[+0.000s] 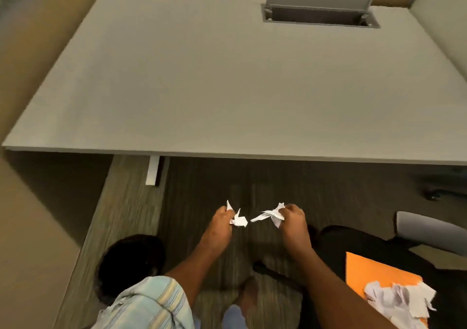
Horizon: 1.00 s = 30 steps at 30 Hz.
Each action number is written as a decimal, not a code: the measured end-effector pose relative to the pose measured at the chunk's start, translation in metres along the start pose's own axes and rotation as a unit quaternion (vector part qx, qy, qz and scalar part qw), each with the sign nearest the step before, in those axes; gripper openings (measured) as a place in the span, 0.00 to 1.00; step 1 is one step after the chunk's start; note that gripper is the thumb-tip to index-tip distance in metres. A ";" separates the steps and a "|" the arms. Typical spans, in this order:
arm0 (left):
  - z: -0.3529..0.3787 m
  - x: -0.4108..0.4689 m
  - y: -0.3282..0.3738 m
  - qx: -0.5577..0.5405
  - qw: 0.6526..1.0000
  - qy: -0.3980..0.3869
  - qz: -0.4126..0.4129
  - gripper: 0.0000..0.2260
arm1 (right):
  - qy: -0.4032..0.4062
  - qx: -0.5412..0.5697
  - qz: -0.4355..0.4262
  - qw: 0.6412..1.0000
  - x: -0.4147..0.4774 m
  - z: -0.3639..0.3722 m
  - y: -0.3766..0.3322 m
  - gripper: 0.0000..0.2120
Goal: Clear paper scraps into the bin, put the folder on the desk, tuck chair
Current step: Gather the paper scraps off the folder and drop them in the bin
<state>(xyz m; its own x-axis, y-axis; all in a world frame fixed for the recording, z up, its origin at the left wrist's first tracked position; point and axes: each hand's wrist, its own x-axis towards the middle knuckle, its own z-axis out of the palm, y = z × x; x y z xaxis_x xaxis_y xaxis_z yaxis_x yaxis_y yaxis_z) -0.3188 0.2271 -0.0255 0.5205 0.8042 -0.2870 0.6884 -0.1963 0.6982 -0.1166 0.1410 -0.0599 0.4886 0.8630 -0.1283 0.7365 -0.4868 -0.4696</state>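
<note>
My left hand (219, 224) is closed on a crumpled white paper scrap (237, 219). My right hand (294, 221) grips another white scrap (269, 215). Both hands hang over the carpet, in front of the grey desk's (227, 88) near edge. An orange folder (374, 275) lies on the black chair seat (353, 243) at lower right. A heap of torn white paper scraps (399, 301) rests on the folder. A dark round bin (129, 260) stands on the floor at lower left, beside my left arm.
A cable hatch (321, 17) with its lid up sits at the desk's far right. Tan partition walls (30, 51) close off the left and back. A white desk leg (153, 169) stands under the left side. The chair's grey armrest (429, 230) juts out at right.
</note>
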 end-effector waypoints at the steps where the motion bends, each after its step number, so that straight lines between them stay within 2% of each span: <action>1: -0.008 -0.006 -0.015 -0.003 1.000 0.010 -0.016 0.07 | -0.012 0.002 -0.012 1.000 0.001 0.011 -0.014 0.09; 9: -0.075 -0.077 -0.174 -0.033 0.977 0.084 -0.191 0.07 | -0.115 -0.013 -0.132 0.985 -0.008 0.126 -0.150 0.06; 14: -0.099 -0.114 -0.270 -0.055 0.953 0.132 -0.267 0.06 | -0.185 -0.002 -0.196 0.963 -0.029 0.213 -0.234 0.06; 17: -0.109 -0.127 -0.315 -0.058 0.939 0.130 -0.313 0.07 | -0.220 -0.004 -0.226 0.949 -0.042 0.263 -0.270 0.07; 23: -0.095 -0.134 -0.395 -0.061 0.924 0.135 -0.352 0.12 | -0.267 -0.023 -0.241 0.933 -0.056 0.341 -0.309 0.12; 27: -0.074 -0.130 -0.446 -0.079 0.922 0.088 -0.368 0.10 | -0.327 -0.057 -0.261 0.907 -0.062 0.397 -0.311 0.14; 30: -0.065 -0.123 -0.470 -0.092 0.928 0.085 -0.350 0.08 | -0.367 -0.066 -0.263 0.890 -0.066 0.438 -0.310 0.15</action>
<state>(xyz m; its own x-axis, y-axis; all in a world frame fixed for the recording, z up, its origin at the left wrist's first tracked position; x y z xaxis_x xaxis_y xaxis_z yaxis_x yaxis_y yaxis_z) -0.7392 0.2567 -0.2758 -0.1193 0.7788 -0.6159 0.7226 0.4935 0.4840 -0.5820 0.2940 -0.2890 -0.3423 0.8077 -0.4800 0.8449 0.0411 -0.5334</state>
